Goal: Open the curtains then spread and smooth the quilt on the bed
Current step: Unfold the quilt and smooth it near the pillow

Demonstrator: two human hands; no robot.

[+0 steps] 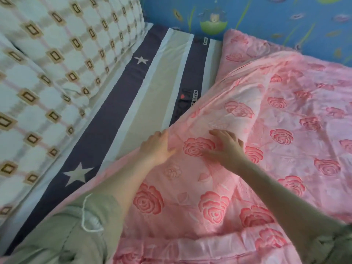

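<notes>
A pink quilt (285, 115) with a rose pattern covers the right and lower part of the bed, its top edge running diagonally across the striped sheet. My left hand (155, 147) lies at that edge, its fingertips hidden under the fabric. My right hand (226, 145) rests flat on top of the quilt a little to the right, fingers spread over a rose. A loose fold rises behind the hands. No curtains are in view.
A striped sheet (133, 103) with white stars lies bare left of the quilt. Two checked pillows (62, 46) fill the upper left. A blue patterned wall (266, 18) bounds the bed's far side. My green sleeves show at the bottom.
</notes>
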